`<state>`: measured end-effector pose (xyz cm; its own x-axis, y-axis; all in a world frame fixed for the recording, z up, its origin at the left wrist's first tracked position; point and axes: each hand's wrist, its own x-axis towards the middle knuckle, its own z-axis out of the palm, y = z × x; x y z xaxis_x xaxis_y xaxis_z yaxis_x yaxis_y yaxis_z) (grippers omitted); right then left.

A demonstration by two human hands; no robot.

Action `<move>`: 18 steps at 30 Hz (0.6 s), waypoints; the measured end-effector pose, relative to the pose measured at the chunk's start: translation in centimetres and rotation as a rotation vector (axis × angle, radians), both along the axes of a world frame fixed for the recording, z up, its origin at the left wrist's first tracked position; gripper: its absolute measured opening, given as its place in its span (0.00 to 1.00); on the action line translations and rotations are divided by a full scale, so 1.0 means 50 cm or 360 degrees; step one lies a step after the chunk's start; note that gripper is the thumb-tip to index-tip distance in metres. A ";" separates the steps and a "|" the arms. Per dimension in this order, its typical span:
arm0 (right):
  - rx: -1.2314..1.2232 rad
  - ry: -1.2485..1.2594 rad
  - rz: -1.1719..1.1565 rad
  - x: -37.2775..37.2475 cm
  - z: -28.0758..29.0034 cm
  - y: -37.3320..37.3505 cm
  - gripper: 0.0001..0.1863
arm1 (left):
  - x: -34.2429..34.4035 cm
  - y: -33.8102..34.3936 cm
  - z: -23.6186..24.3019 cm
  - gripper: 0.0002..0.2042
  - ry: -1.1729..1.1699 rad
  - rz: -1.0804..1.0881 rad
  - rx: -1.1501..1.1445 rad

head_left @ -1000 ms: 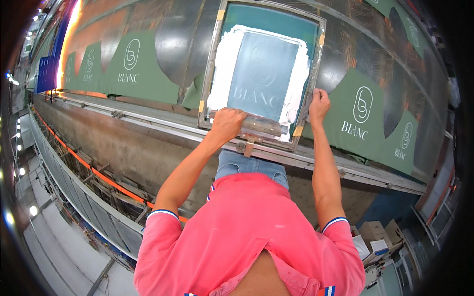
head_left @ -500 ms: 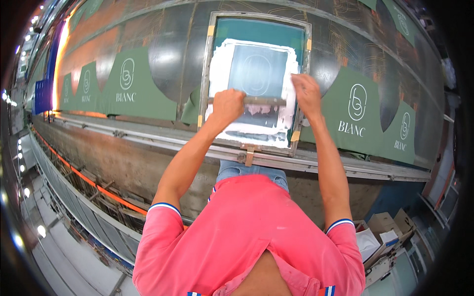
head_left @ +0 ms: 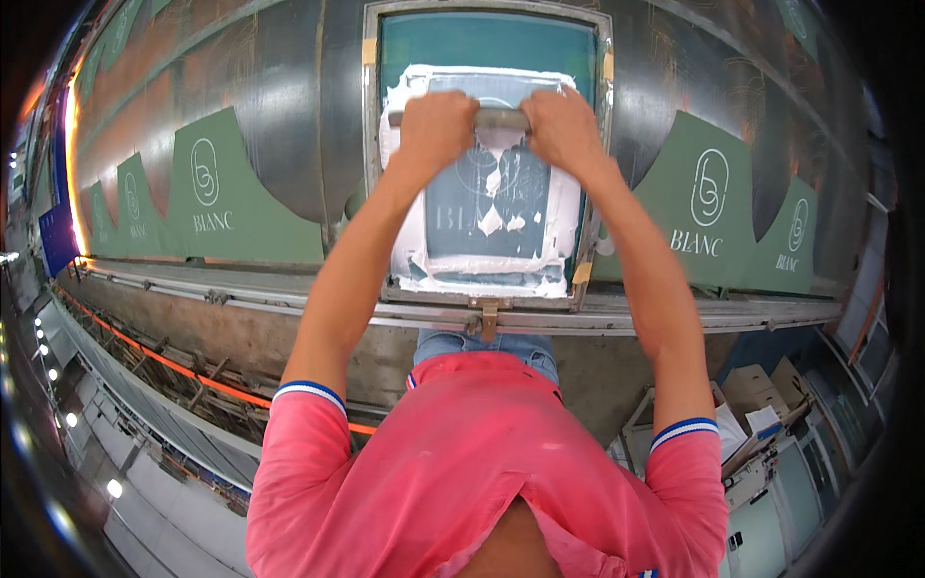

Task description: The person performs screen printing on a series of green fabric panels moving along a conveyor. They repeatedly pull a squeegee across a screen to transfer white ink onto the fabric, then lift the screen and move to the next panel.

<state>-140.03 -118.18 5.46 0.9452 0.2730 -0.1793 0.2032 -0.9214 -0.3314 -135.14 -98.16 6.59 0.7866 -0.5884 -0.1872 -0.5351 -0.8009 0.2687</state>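
A squeegee (head_left: 502, 118) lies crosswise over the far part of a printing screen, its ends behind my fists. My left hand (head_left: 438, 127) is closed around its left part, and my right hand (head_left: 561, 127) grips the right part. The screen's metal frame (head_left: 605, 48) surrounds a teal mesh (head_left: 482, 40). Thick white ink (head_left: 568, 217) borders the blue-grey print area (head_left: 453, 183), where a faint round emblem shows. Several white blobs of ink (head_left: 491, 223) lie on the mesh, on my side of the squeegee. The squeegee's lower edge is hidden.
Green fabric pieces with white emblems lie on the metal table, some left (head_left: 255, 197) and some right (head_left: 665, 207) of the screen. A metal rail (head_left: 665, 316) with a small clamp (head_left: 489, 320) runs along the near edge. Cardboard boxes (head_left: 756, 393) stand at lower right.
The squeegee has moved away from me toward the screen's far end. My right hand, earlier apart from it near the frame's right side, now grips it. White blobs show on the mesh.
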 end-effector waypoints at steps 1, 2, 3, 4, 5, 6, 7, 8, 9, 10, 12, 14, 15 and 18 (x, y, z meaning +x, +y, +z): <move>0.0043 -0.0089 0.0016 -0.053 -0.011 0.014 0.08 | -0.052 0.021 -0.005 0.08 -0.0019 -0.0004 -0.0073; 0.0085 -0.0184 0.0021 -0.113 -0.022 0.032 0.08 | -0.108 0.040 -0.006 0.08 -0.0010 -0.0009 -0.0131; 0.0110 -0.0140 0.0021 -0.169 -0.014 0.050 0.08 | -0.168 0.060 -0.008 0.08 -0.0008 -0.0002 -0.0191; 0.0134 -0.0099 0.0024 -0.227 -0.003 0.069 0.08 | -0.229 0.082 -0.016 0.17 0.0007 -0.0001 -0.0114; 0.0173 -0.0133 -0.0003 -0.288 -0.003 0.086 0.10 | -0.292 0.096 -0.012 0.17 -0.0064 0.0021 -0.0145; 0.0212 -0.0170 -0.0043 -0.340 -0.001 0.101 0.12 | -0.337 0.103 0.007 0.16 -0.0090 -0.0004 -0.0210; 0.0224 -0.0116 -0.0051 -0.382 0.008 0.117 0.11 | -0.379 0.116 0.014 0.15 -0.0096 0.0001 -0.0263; 0.0230 -0.0064 -0.0062 -0.416 0.019 0.126 0.11 | -0.399 0.123 0.020 0.15 0.0004 -0.0005 -0.0219; 0.0235 -0.0010 -0.0075 -0.432 0.026 0.131 0.10 | -0.411 0.130 0.025 0.15 0.0106 -0.0014 -0.0175; 0.0240 0.0097 -0.0058 -0.426 0.027 0.130 0.10 | -0.414 0.136 0.031 0.15 0.0210 -0.0024 -0.0131; 0.0212 0.0304 -0.0025 -0.381 0.039 0.111 0.08 | -0.359 0.118 0.046 0.16 0.0366 -0.0031 0.0127; 0.0142 0.0245 -0.0030 -0.294 0.038 0.083 0.06 | -0.277 0.093 0.039 0.16 0.0301 -0.0030 0.0171; 0.0102 0.0193 -0.0043 -0.242 0.033 0.066 0.06 | -0.225 0.073 0.043 0.11 0.0211 -0.0011 0.0120; 0.0040 0.0055 -0.0085 -0.061 0.018 0.005 0.06 | -0.044 0.010 0.033 0.07 0.0012 0.0016 0.0090</move>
<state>-143.07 -117.93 6.34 0.9518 0.2273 -0.2060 0.1422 -0.9219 -0.3604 -137.35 -97.65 8.25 0.7910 -0.5687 -0.2257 -0.5251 -0.8203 0.2266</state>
